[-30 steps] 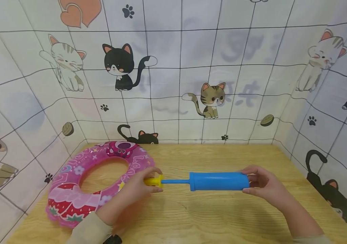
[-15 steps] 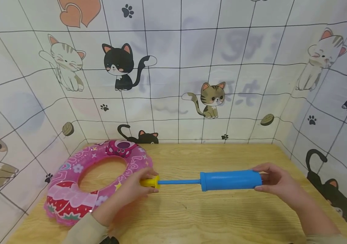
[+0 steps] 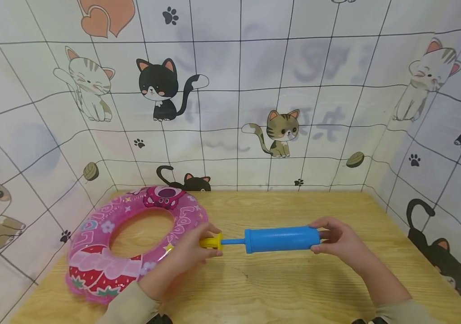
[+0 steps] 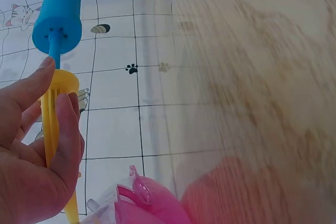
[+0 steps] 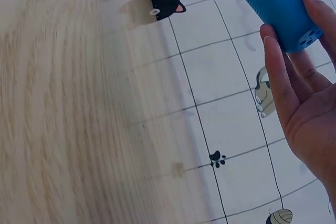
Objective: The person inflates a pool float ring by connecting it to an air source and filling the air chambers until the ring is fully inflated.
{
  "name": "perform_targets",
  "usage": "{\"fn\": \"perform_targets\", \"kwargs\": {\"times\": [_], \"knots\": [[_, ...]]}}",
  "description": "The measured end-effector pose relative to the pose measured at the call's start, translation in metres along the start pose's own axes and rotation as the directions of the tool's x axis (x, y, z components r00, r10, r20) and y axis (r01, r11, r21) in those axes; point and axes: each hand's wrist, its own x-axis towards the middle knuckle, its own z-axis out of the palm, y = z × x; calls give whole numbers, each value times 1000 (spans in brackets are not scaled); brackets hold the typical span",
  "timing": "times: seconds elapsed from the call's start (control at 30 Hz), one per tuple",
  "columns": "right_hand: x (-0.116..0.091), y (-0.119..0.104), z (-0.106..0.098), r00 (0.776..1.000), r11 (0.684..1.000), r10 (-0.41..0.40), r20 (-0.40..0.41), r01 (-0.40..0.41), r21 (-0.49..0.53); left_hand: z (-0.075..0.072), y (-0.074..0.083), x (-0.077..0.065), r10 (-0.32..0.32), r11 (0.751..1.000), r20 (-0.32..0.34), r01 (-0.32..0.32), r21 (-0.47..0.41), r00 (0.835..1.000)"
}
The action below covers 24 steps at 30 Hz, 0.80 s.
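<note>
A blue hand air pump (image 3: 281,239) is held level above the table, a short length of its thin rod (image 3: 232,241) showing between barrel and yellow nozzle piece. My right hand (image 3: 337,240) grips the barrel's right end with thumb and fingers; the right wrist view shows small holes in that end. My left hand (image 3: 192,247) pinches the yellow nozzle piece (image 4: 64,81), which tapers down toward clear plastic at the inflatable ring in the left wrist view. Whether the tip sits in a valve cannot be told. The pink swim ring (image 3: 105,225) lies at the left, partly behind the left forearm.
A wooden table (image 3: 279,288) spans beneath both hands. Cat-patterned, gridded white cloth (image 3: 222,103) stands as walls at the back and both sides. The ring rests close to the left wall.
The right hand drew the barrel rightward, lengthening the visible rod, then moved it back left, so less rod shows now. The left hand and ring shifted slightly left, then right.
</note>
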Motion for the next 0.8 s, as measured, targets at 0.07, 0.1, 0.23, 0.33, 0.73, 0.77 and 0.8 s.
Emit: {"fn": "perform_targets", "kwargs": {"times": [0.07, 0.1, 0.23, 0.33, 0.73, 0.77, 0.8], "knots": [[3, 0, 6, 1000, 1000, 19, 0, -19, 9, 3, 2, 0, -3, 1000, -1, 3, 5, 1000], [4, 0, 9, 1000, 999, 30, 1, -30, 12, 4, 3, 0, -1, 1000, -1, 1, 6, 1000], [8, -1, 19, 998, 998, 58, 8, -58, 18, 10, 8, 1, 15, 1000, 6, -15, 6, 1000], [9, -1, 23, 998, 998, 56, 28, -56, 20, 14, 11, 2, 34, 999, 13, -34, 3, 999], [8, -1, 28, 999, 1000, 3, 52, -3, -2, 20, 16, 2, -12, 1000, 3, 12, -4, 1000], [8, -2, 27, 999, 1000, -8, 48, 8, -10, 20, 16, 3, -9, 1000, 3, 9, -7, 1000], [7, -2, 25, 999, 1000, -21, 42, 21, -17, 20, 17, 3, -8, 1000, 5, 8, -12, 1000]]}}
